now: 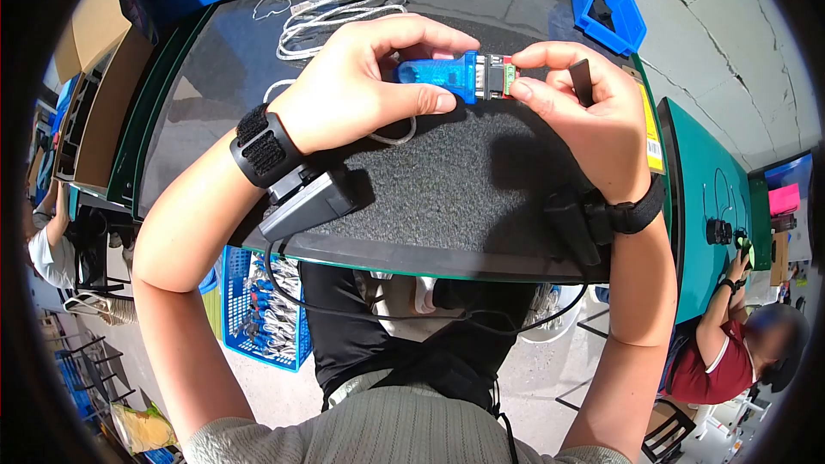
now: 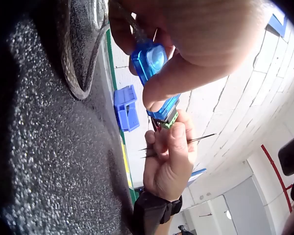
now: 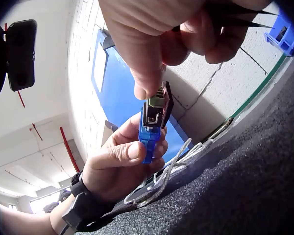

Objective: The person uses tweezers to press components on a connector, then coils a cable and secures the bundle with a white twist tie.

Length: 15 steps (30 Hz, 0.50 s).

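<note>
A translucent blue connector [image 1: 434,74] is gripped between the thumb and fingers of the left hand [image 1: 365,77]. At its right end sits a small board with a green terminal block [image 1: 510,77], pinched between thumb and forefinger of the right hand [image 1: 584,103]. The two parts meet end to end; whether they are fully seated I cannot tell. Dark, thin-tipped tweezers [image 1: 582,82] lie within the right hand, their tips showing in the right wrist view [image 3: 255,19]. In the left wrist view the blue connector [image 2: 152,61] trails a cable behind the fingers.
A coiled whitish cable [image 1: 296,34] lies on the dark mat [image 1: 430,198] behind the left hand. A blue bin [image 1: 608,13] stands at the back right corner. Below the table edge is a blue basket [image 1: 301,348] of cables. Another person [image 1: 718,352] sits at the far right.
</note>
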Available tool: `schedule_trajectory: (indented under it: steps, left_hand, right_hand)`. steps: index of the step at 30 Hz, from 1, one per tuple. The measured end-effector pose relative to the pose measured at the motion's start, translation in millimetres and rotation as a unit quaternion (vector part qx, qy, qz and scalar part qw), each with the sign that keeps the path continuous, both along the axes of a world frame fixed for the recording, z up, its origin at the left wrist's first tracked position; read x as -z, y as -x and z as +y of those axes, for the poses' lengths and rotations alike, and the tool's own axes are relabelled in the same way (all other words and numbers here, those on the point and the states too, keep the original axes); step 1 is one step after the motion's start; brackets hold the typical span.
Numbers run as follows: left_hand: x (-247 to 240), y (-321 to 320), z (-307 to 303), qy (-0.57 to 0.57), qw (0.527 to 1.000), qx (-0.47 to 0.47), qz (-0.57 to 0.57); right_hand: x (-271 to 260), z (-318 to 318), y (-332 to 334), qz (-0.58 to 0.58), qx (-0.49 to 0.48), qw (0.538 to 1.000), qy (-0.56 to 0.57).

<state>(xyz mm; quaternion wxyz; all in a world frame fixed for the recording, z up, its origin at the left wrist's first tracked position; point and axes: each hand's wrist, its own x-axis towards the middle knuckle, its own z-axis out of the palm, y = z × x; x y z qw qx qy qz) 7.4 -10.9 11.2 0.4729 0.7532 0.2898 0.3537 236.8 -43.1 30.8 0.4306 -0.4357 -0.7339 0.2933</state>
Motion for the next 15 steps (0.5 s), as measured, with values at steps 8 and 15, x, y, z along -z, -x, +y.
schedule_trajectory:
  steps: [8, 15]
  left_hand:
    - [2.8, -0.8, 0.4, -0.096, 0.995, -0.033, 0.003]
    - [1.8, 0.2, -0.6, -0.105, 0.994, -0.035, 0.018]
  right_hand:
    - [1.0, 0.2, 0.1, 0.018, 0.002, 1.0, 0.016]
    - [8.2, 4.2, -0.4, 0.011, -0.003, 1.0, -0.011]
